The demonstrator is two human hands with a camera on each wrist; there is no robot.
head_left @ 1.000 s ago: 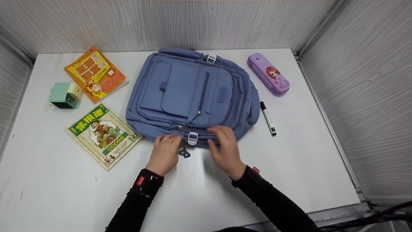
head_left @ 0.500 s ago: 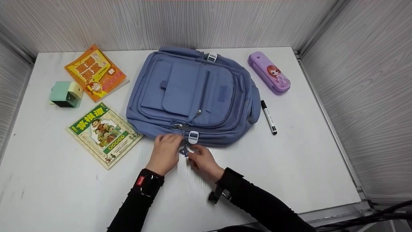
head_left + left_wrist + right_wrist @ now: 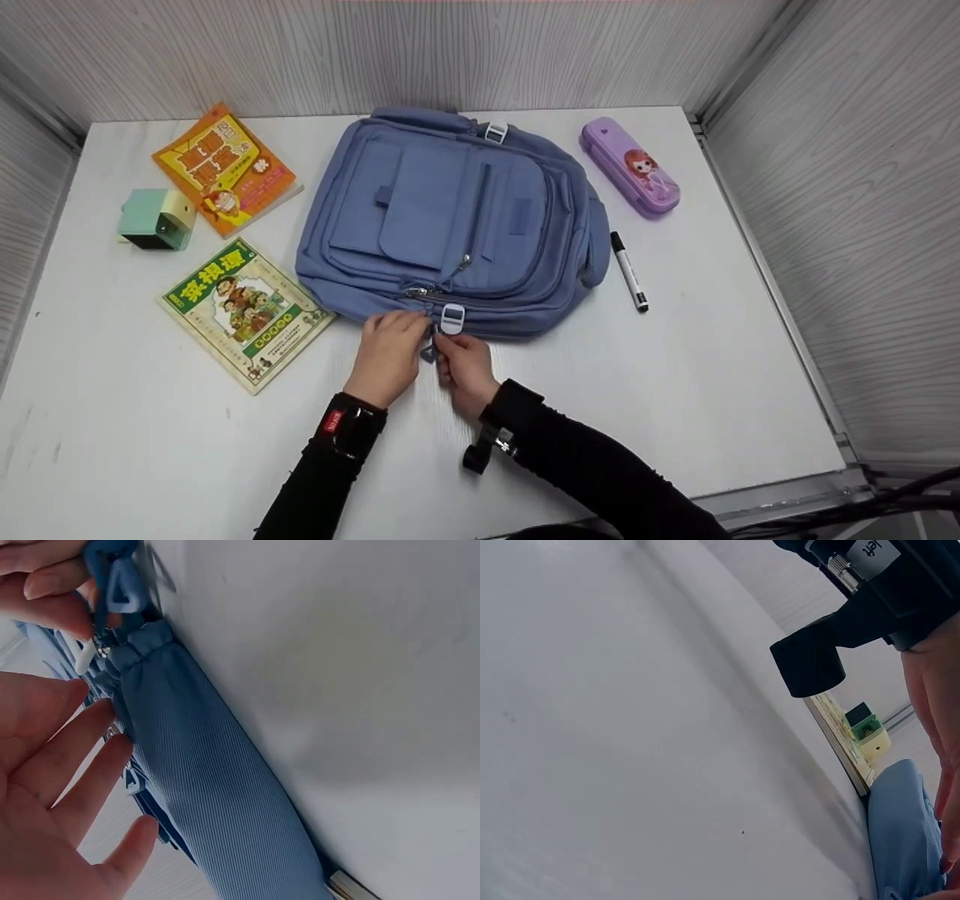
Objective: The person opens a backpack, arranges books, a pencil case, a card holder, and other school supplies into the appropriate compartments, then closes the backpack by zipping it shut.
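Observation:
A blue backpack [image 3: 450, 202] lies front side up on the white table. My left hand [image 3: 390, 352] is at its near edge; in the left wrist view its fairly straight fingers [image 3: 86, 799] touch the fabric beside the ribbed side pocket [image 3: 202, 765]. Close by, my right hand [image 3: 469, 367] pinches a zipper pull at the near-side zipper, just below the white strap buckle [image 3: 452, 319]. A dark triangular zipper pull [image 3: 428, 352] hangs between the two hands. In the right wrist view the right hand's fingertips are mostly out of frame.
Left of the backpack lie an orange book [image 3: 225, 172] and a green-and-cream book [image 3: 244, 315], with a mint pencil sharpener [image 3: 154, 217] beside them. To the right are a purple pencil case [image 3: 630, 166] and a marker [image 3: 630, 271]. Panel walls [image 3: 337, 52] border the table.
My right hand has moved left from the backpack's near edge to the zipper pulls and now pinches one. The left hand has stayed in nearly the same place.

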